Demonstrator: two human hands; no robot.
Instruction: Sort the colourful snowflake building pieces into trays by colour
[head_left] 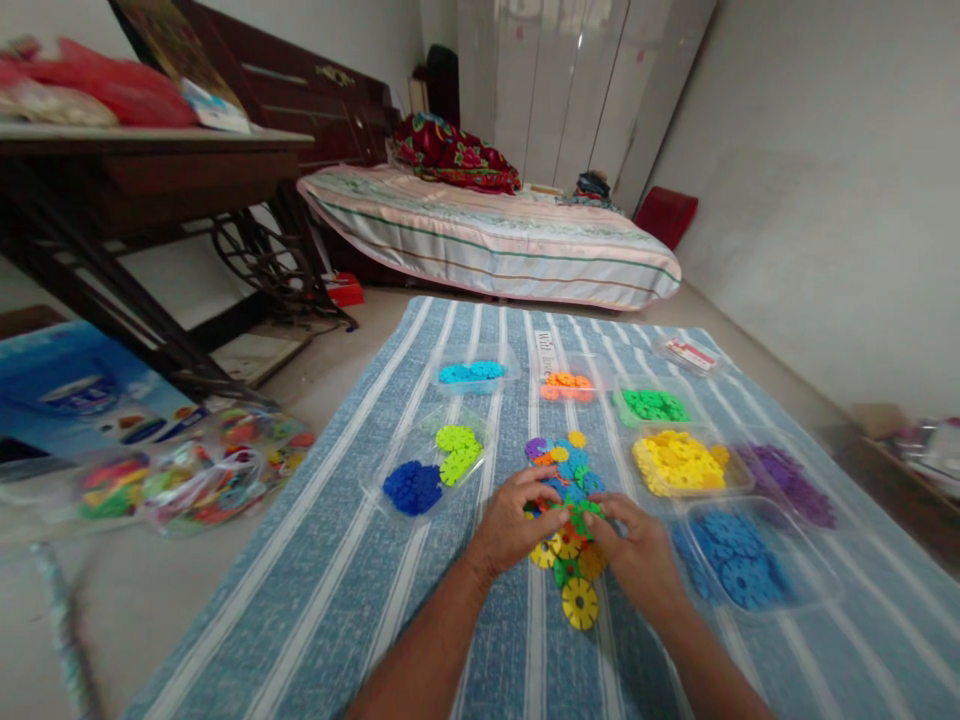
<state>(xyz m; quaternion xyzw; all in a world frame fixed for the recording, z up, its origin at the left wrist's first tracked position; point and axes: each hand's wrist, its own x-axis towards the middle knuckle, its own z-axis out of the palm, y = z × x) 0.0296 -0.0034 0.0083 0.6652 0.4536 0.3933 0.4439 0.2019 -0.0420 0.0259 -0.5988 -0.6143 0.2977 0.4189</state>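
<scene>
A flat cluster of interlocked plastic snowflake discs [568, 480] in yellow, green, orange, blue and purple lies on the blue striped mat [322, 560]. My left hand [514, 520] grips its left side, fingers curled over the discs. My right hand [637, 555] pinches the right side near a green disc [583, 515]. A yellow disc [580, 603] sticks out at the cluster's near end.
Clear trays hold sorted discs: dark blue and lime [427, 470], cyan [472, 372], orange [566, 385], green [651, 405], yellow [679, 462], purple [795, 482], blue [739, 570]. Bags of mixed discs [195, 480] lie left. A dark table [112, 190] and a bed [487, 235] stand behind.
</scene>
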